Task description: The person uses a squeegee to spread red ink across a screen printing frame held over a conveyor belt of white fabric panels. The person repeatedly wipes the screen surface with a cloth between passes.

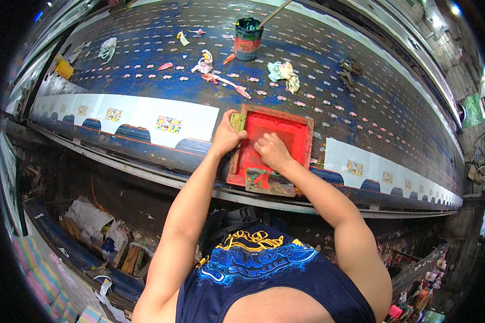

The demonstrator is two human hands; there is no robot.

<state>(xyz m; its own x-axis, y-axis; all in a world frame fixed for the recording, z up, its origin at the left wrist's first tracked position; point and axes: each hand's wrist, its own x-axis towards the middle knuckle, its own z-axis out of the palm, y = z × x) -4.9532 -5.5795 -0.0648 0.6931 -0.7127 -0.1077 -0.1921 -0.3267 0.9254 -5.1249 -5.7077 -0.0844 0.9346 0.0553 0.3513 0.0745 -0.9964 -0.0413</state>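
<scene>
A wooden screen-printing frame (309,141) smeared with red ink lies on the long table, near its front edge. My left hand (229,135) is closed around the frame's left side, by a yellow-green stained piece of wood (236,121). Inside the frame, my right hand (273,151) rests with curled fingers against the red screen (277,127). Whatever those fingers may hold is hidden. A paint-stained wooden block (269,183) sits across the frame's near edge, below my right hand.
White fabric strips with colourful prints (140,116) run along the table's front on both sides. Farther back stands an ink-covered pot (248,40) with a stick (275,13). Crumpled rags (284,74) and a yellow container (64,69) lie about. Stacked striped cloth (37,269) is at lower left.
</scene>
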